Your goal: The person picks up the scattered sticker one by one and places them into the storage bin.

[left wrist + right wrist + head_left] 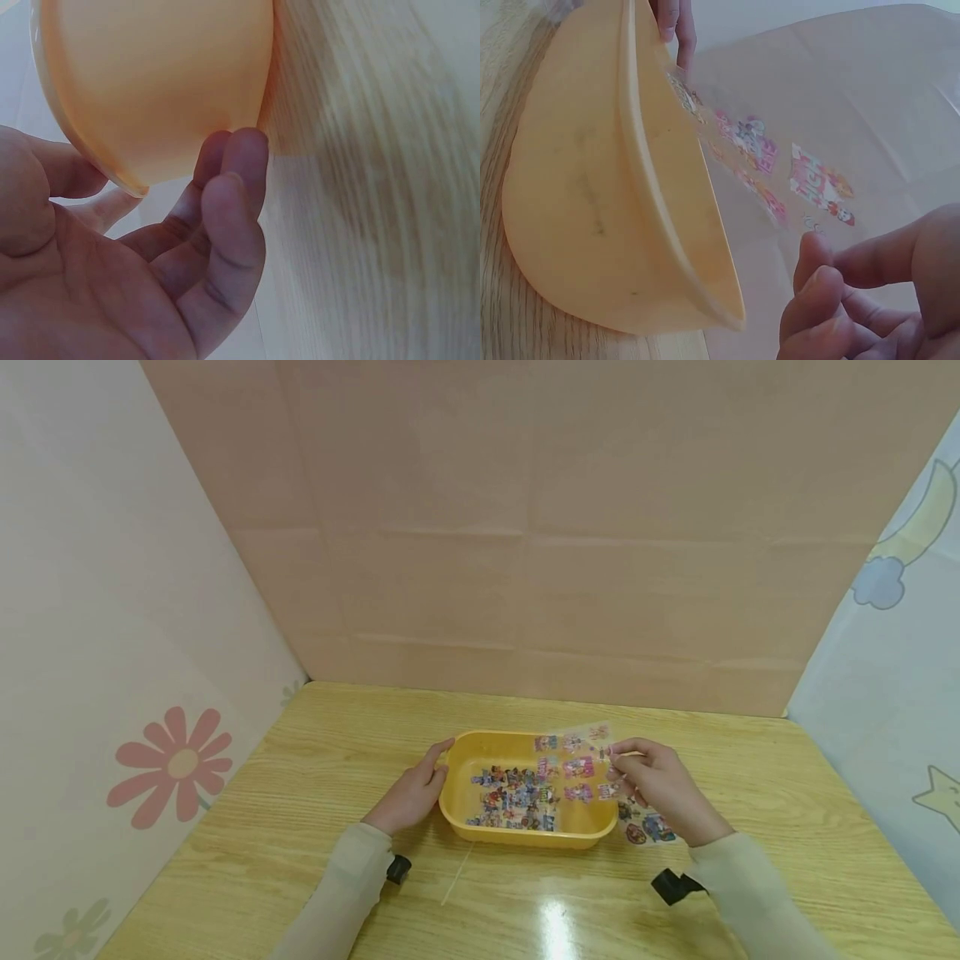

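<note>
A yellow plastic basin (517,838) stands on the table, with a sheet of small cartoon stickers (510,797) inside it. My left hand (408,792) holds the basin's left end, thumb at the rim and fingers against the outer wall, as the left wrist view also shows. Between thumb and fingers, my right hand (662,781) pinches the edge of a clear sticker sheet (576,767) with pink cartoon figures. This sheet is raised over the basin's right half. In the right wrist view the clear sheet (750,146) slants above the rim.
Another sticker sheet (651,828) lies on the table right of the basin, partly under my right hand. A thin pale strip (457,872) lies in front of the basin. Behind the wooden table (337,735) rises a brown paper backdrop (525,568), with patterned panels at both sides.
</note>
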Action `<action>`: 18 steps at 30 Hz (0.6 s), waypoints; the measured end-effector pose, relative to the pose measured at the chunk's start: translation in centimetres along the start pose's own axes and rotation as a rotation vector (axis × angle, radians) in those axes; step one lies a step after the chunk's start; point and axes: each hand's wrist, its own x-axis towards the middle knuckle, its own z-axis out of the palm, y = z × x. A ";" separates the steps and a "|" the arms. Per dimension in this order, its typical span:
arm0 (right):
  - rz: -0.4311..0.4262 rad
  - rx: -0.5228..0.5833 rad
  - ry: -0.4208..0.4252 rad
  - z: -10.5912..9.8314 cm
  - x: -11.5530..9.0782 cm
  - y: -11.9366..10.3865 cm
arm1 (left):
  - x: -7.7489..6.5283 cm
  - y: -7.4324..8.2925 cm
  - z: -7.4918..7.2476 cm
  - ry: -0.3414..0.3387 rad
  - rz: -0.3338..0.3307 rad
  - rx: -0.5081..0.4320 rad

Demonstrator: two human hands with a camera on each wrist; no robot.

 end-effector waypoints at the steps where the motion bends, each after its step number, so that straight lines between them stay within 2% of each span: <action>1: 0.002 -0.006 -0.005 0.1 0.1 -0.1 | 0.0 0.0 0.0 0.000 0.001 0.000; 9: 0.045 -0.041 -0.018 0.9 0.8 -0.4 | 0.1 0.0 0.0 -0.001 0.003 -0.003; 18: 0.038 -0.109 -0.068 1.8 0.9 -1.2 | -0.1 0.1 0.0 -0.002 -0.001 -0.003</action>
